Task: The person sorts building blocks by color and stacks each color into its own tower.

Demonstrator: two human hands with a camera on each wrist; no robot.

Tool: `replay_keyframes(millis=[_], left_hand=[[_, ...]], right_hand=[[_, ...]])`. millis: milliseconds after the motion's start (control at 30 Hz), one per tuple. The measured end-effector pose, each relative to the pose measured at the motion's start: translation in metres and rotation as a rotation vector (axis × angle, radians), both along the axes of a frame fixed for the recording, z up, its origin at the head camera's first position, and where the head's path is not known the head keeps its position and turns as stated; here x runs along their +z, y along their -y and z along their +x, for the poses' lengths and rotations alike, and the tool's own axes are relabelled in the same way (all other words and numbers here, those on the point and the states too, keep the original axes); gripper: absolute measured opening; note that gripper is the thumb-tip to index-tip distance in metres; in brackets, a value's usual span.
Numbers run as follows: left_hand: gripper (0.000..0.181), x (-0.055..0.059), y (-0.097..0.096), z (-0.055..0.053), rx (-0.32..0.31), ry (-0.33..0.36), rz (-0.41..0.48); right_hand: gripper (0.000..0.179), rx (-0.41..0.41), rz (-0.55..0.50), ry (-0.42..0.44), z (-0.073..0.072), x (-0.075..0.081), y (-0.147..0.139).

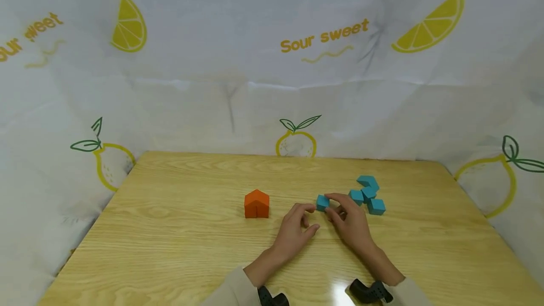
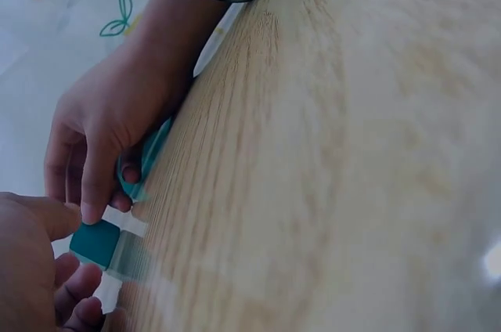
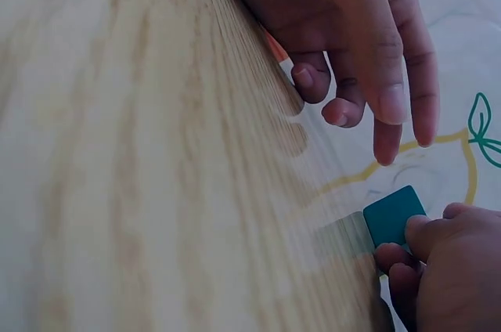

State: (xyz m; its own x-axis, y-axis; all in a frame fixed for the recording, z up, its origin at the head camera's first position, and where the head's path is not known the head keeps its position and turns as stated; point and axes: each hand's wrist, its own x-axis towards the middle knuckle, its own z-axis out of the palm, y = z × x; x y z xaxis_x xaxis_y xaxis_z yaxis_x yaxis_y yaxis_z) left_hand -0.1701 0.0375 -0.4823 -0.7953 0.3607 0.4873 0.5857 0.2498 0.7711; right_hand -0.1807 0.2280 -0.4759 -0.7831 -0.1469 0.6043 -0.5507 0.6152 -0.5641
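A small blue cube (image 1: 322, 203) sits on the table between the two hands. My right hand (image 1: 350, 223) pinches it from the right, thumb at the near side and index finger at the far side. In the right wrist view, the right thumb lies against the edge of the cube (image 3: 393, 216). My left hand (image 1: 293, 230) is just left of the cube, fingers loosely bent and thumb apart, with nothing held. Its fingertips come close to the cube (image 2: 95, 243) in the left wrist view. The right hand (image 2: 117, 117) partly hides other blue blocks there.
Several blue blocks (image 1: 376, 207) lie in a loose cluster right of the right hand. Left of the left hand stands an orange house-shaped block stack (image 1: 257, 204) with a pointed top. A wooden table (image 1: 170, 249) carries everything, and a white lemon-print cloth (image 1: 191, 107) hangs behind.
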Motion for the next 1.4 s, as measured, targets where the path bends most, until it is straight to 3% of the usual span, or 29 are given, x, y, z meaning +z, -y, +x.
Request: replay_keyframes(millis=[300,467,600,767,900,1133,1400], left_hand=[[0.04,0.002,-0.005,-0.005,0.094,-0.034,-0.055],[0.042,0.004,-0.003,-0.011,0.144,0.01,-0.056],[0.043,0.006,0.0,-0.013,0.13,0.042,-0.097],[0.04,0.007,0.0,-0.016,0.103,0.029,-0.112],[0.039,0.003,0.003,-0.013,0.139,0.024,-0.11],[0.038,0.004,0.01,-0.004,0.198,-0.01,-0.192],[0.039,0.008,0.013,-0.003,0.283,0.005,-0.216]], right_hand=[[0.044,-0.039,-0.023,0.149,0.004,0.002,-0.003],[0.039,-0.029,-0.032,0.186,-0.001,0.003,0.003],[0.04,0.013,-0.051,0.179,-0.001,0.004,0.008],[0.041,0.061,-0.078,0.144,0.003,0.007,0.009],[0.04,0.129,-0.1,0.133,0.005,0.003,0.014],[0.04,0.177,-0.084,0.114,0.006,0.0,0.025],[0.039,0.15,-0.086,0.13,0.004,-0.002,0.033]])
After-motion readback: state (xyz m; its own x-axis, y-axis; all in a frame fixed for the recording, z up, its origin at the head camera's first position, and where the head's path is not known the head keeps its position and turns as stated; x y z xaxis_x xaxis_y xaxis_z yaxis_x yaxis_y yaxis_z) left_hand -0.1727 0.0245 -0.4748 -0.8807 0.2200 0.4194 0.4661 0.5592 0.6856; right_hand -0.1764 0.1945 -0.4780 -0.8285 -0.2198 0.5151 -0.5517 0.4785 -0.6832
